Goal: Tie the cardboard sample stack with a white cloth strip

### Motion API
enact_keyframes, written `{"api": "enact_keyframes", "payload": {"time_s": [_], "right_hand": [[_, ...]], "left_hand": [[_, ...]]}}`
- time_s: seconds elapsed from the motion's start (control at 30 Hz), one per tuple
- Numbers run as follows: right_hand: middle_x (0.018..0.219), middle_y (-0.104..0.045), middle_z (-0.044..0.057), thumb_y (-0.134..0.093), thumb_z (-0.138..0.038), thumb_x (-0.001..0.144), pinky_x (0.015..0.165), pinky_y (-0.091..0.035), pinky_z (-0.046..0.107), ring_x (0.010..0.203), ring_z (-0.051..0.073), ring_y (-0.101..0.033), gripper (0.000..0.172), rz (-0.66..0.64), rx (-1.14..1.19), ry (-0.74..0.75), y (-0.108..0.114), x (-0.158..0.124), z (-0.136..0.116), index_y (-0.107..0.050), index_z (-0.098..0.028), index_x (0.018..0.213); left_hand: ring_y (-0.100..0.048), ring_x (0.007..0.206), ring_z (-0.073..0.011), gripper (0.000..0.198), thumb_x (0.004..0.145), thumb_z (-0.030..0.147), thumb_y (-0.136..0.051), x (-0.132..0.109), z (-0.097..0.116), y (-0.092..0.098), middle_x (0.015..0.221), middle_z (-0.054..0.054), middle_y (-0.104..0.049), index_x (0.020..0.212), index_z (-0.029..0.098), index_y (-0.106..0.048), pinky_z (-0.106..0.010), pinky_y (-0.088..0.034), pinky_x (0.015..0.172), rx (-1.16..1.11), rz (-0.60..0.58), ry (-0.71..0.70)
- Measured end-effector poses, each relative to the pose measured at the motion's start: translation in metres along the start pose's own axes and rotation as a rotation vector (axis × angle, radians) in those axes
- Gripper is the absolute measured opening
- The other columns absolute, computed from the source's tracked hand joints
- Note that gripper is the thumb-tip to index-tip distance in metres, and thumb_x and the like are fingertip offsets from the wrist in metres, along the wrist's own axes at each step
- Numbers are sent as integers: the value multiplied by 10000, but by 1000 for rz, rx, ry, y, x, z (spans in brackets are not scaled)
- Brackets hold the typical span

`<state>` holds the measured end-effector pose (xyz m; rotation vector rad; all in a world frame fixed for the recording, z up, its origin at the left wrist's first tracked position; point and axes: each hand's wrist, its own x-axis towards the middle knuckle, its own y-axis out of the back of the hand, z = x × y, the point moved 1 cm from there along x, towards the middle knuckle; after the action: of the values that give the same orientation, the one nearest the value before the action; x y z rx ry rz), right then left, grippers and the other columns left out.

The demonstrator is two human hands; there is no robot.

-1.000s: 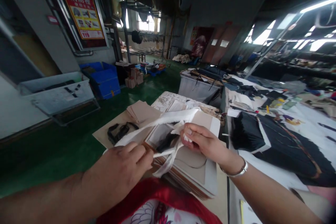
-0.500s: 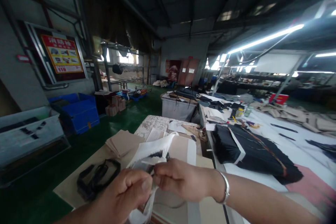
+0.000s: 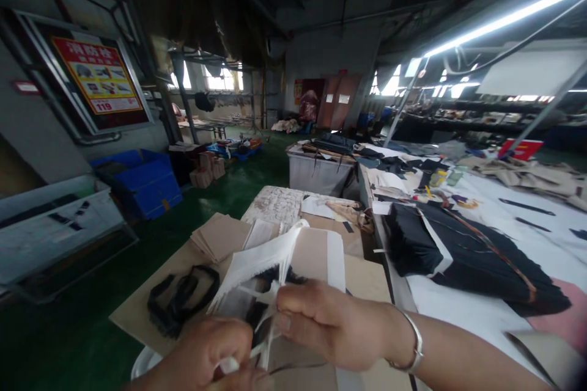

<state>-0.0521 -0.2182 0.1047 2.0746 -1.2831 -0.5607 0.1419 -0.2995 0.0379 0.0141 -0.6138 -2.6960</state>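
Observation:
A frayed white cloth strip (image 3: 257, 261) loops over a stack of beige and dark pieces (image 3: 316, 250), and its ends come together at my hands. My left hand (image 3: 220, 342) is closed, with a bit of white strip showing between the fingers. Close beside it, on the right, my right hand (image 3: 321, 324) pinches the strip between thumb and forefinger. A silver bracelet (image 3: 415, 342) circles the right wrist. Whether the strip is knotted is hidden by the fingers. Left of the stack, a tangled dark cloth strip (image 3: 183, 299) lies on a beige board (image 3: 137, 314).
Beige sheets (image 3: 222, 235) lie beyond the dark strip. On the right, a black fabric bundle (image 3: 463, 250) rests on a long white-covered table (image 3: 490, 208). A grey-white bin (image 3: 318, 174) stands ahead; a blue bin (image 3: 140, 183) and a pale cart (image 3: 55, 232) stand left on the green floor.
My hands have moved slightly apart, the left one lower and the right one a little rightward, with white strip stretched between them. The camera view has shifted a little.

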Motion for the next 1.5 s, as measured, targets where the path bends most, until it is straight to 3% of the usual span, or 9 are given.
{"api": "enact_keyframes", "payload": {"time_s": [0.13, 0.27, 0.47, 0.6, 0.77, 0.93, 1.2, 1.37, 1.5], "right_hand": [[704, -487, 5, -384, -185, 938, 518, -306, 269, 595, 106, -376, 203, 113, -448, 277, -5, 3, -27, -431, -185, 740], [868, -593, 68, -431, -115, 926, 556, -389, 293, 644, 125, -458, 164, 235, -635, 414, -18, -6, -37, -530, -134, 796], [887, -646, 49, -409, -177, 986, 689, -498, 222, 824, 121, -602, 161, 452, -317, 96, -15, -13, -36, -569, -155, 978], [854, -654, 6, -435, -146, 957, 715, -495, 199, 787, 94, -616, 166, 289, -39, -164, -25, -5, -29, -582, -189, 1022], [833, -681, 63, -548, -161, 875, 686, -475, 255, 733, 143, -628, 92, 154, -170, -313, -44, 16, -25, -629, -132, 904], [803, -673, 79, -482, -211, 935, 654, -456, 240, 716, 136, -614, 217, 98, -242, -128, -52, 18, -21, -660, -122, 850], [772, -665, 18, -464, -326, 982, 660, -483, 188, 675, 85, -588, 265, 297, 213, -18, -59, 5, -18, -679, -178, 936], [745, -651, 18, -523, -330, 960, 624, -465, 175, 646, 73, -568, 255, 117, 362, -95, -46, 4, -10, -693, -147, 1011], [731, -560, 13, -465, -354, 983, 647, -413, 206, 675, 80, -498, 342, -45, 191, -15, -39, 5, -17, -651, -132, 801]], "left_hand": [[-600, 711, -157, 180, 850, 292, -541, 18, 39, 4, 763, -9, -674, 776, 185, -666, -208, -450, 613, -41, -123, 89], [-637, 846, -185, 232, 881, 230, -449, 23, 44, -2, 874, -45, -713, 848, 183, -673, -241, -482, 768, 37, -173, -39], [-526, 650, -137, 293, 916, 260, -405, 14, 31, 0, 654, -2, -574, 662, 179, -526, -239, -433, 669, 13, -10, -30], [-347, 509, -89, 381, 944, 327, -408, 4, 18, 0, 531, 54, -361, 591, 190, -373, -239, -307, 531, -201, 138, 34], [-374, 532, -98, 414, 961, 367, -408, -5, 8, -8, 542, 42, -374, 589, 191, -365, -262, -307, 557, -249, 256, 0], [-396, 543, -93, 421, 966, 388, -427, -16, 4, -7, 556, 39, -394, 601, 181, -402, -259, -307, 561, -221, 264, -16], [-537, 581, -123, 487, 968, 472, -438, -15, -12, 5, 543, 29, -406, 583, 174, -432, -261, -417, 616, -795, 210, -75], [-535, 550, -118, 503, 951, 520, -447, -8, -6, 9, 538, 35, -408, 587, 172, -439, -256, -405, 587, -756, 184, -45], [-461, 537, -95, 488, 957, 498, -438, -4, -2, 11, 542, 40, -408, 596, 171, -446, -243, -379, 581, -666, 182, -16]]}}
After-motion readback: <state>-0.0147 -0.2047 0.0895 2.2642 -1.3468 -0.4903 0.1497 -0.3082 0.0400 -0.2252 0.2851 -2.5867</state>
